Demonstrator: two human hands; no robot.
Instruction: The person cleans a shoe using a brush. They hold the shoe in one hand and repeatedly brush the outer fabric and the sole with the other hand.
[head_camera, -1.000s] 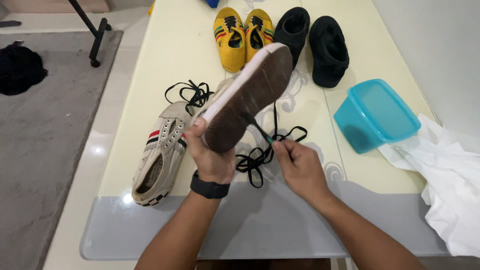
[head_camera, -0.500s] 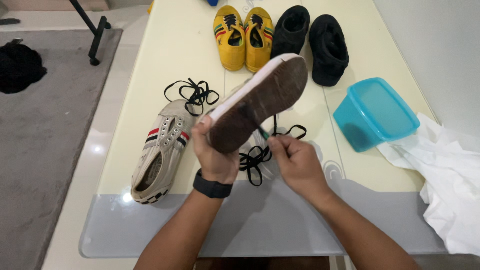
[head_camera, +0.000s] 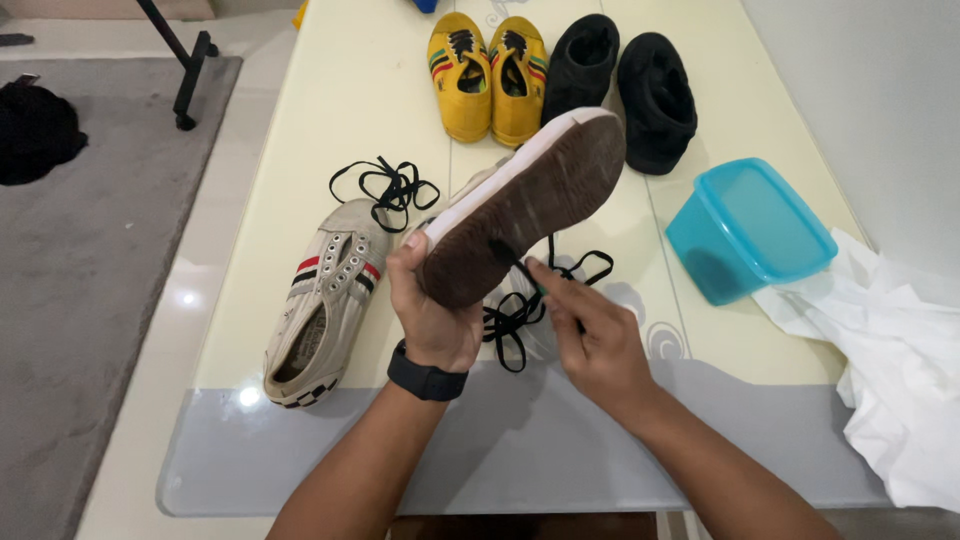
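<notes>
Left hand (head_camera: 432, 315) grips the heel end of a white sneaker (head_camera: 525, 205), held sole-up and tilted above the table (head_camera: 300, 130); brown worn outsole faces the camera. Black wristband on that wrist. Right hand (head_camera: 595, 345) sits just right of the sneaker's heel, fingers pinched narrow on a black shoelace (head_camera: 515, 315) that trails from under the shoe onto the tabletop. Table is pale cream, glossy, with a glass overlay reaching its near edge. Relative to the held sneaker: matching striped sneaker (head_camera: 325, 295) lies on its left, a loose black lace (head_camera: 385, 185) beside its toe; yellow sneaker pair (head_camera: 488, 75) and black slipper pair (head_camera: 620, 85) beyond it; teal lidded container (head_camera: 750, 230) to its right, white cloth (head_camera: 890, 350) further right at the table edge. Floor left of the table: pale tile, grey rug (head_camera: 80, 270).
</notes>
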